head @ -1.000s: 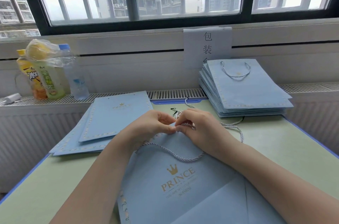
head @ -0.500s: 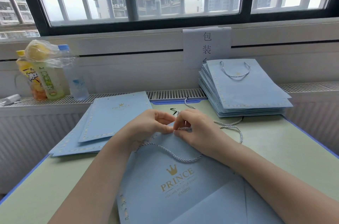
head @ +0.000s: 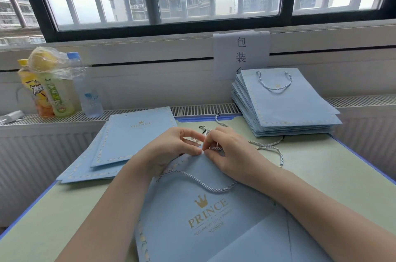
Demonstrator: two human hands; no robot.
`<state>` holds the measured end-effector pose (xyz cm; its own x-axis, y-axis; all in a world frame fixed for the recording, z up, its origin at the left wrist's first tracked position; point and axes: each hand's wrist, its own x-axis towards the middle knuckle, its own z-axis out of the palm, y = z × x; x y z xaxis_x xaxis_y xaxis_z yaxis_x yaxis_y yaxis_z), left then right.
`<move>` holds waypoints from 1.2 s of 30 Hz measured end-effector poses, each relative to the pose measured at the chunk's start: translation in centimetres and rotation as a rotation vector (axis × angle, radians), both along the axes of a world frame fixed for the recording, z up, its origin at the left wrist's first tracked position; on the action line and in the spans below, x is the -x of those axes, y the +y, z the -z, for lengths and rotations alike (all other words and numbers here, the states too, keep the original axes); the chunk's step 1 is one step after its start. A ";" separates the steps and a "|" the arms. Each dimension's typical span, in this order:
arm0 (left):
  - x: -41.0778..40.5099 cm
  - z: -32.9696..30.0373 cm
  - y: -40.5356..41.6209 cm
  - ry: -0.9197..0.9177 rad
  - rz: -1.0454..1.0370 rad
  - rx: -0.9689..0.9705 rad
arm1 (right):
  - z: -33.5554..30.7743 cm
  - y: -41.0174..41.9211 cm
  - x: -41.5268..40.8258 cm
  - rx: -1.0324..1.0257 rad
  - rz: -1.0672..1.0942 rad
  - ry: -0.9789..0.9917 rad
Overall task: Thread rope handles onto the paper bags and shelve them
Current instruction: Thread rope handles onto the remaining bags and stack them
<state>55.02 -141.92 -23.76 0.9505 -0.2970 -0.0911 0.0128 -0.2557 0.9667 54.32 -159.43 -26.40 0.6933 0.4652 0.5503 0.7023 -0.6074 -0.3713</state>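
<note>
At the far left, three bottles [head: 62, 88] stand on the radiator shelf [head: 192, 109] under the window, with a plastic wrap [head: 46, 60] over their tops. To the right of them, a low pile of flat bags [head: 120, 143] without handles lies on the green table [head: 64, 214], partly on the shelf. In the middle, one blue bag [head: 205, 225] with the gold word PRINCE lies flat before the person, and one rope handle [head: 201, 184] already hangs in a loop across its front. The left hand [head: 171, 150] pinches the top edge of this bag between thumb and forefinger. Just beside it, touching it, the right hand [head: 231, 150] pinches a second rope [head: 270, 148] at the same edge; the rest of this rope trails loose on the table to the right. Behind, on the right, a taller stack of bags [head: 287, 109] rests on the shelf and table edge, the top one with its handle on. A paper sign [head: 241, 51] hangs on the wall behind the stack.
</note>
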 end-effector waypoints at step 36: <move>-0.9 2.3 -1.5 -0.440 -0.163 -0.511 | 0.6 -0.2 0.3 0.203 0.049 0.114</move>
